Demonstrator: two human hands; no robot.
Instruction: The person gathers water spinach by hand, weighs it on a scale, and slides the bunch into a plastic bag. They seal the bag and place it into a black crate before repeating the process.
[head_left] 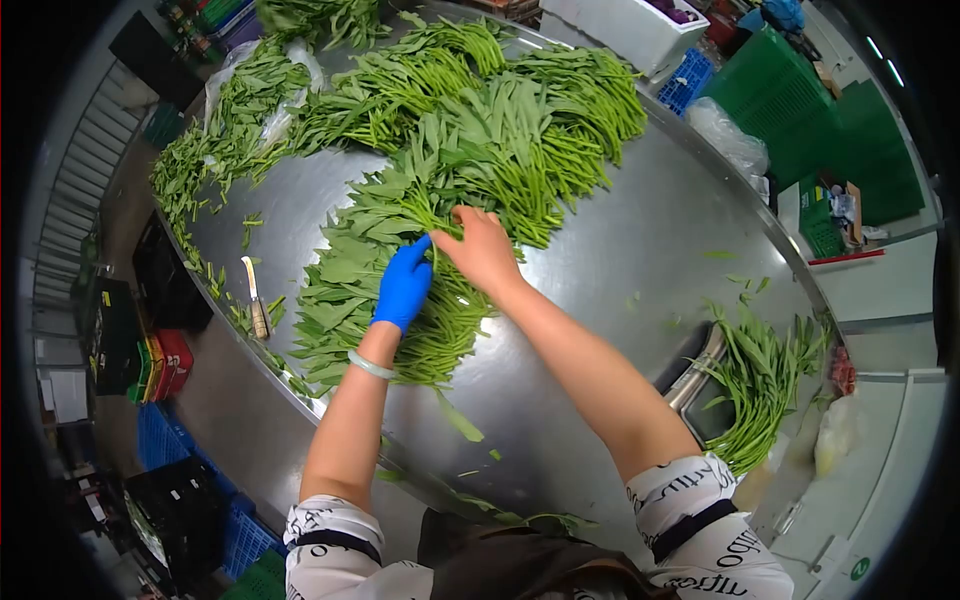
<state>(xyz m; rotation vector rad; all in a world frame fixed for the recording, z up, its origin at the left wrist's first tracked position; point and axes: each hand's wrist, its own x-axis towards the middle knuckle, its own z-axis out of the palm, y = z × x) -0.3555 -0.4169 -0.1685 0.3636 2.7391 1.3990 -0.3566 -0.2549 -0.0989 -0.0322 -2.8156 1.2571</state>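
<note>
Long rows of leafy green stems [500, 130] lie across the steel table [600, 270]. My left hand [405, 285], in a blue glove, rests over the near part of the greens, its fingertips together at some stems. My bare right hand [480, 248] is just right of it, thumb near the blue fingertips and fingers curled over the stems. Both hands touch the greens; which stems they pinch is too small to tell. A knife [258, 312] with a wooden handle lies at the left edge.
A metal scale [692, 378] holding more greens [762, 375] stands at the right. A white foam box [625, 35] is beyond the table's far edge. Green crates [770, 90] stand at the far right, and blue crates [250, 535] on the floor at the lower left.
</note>
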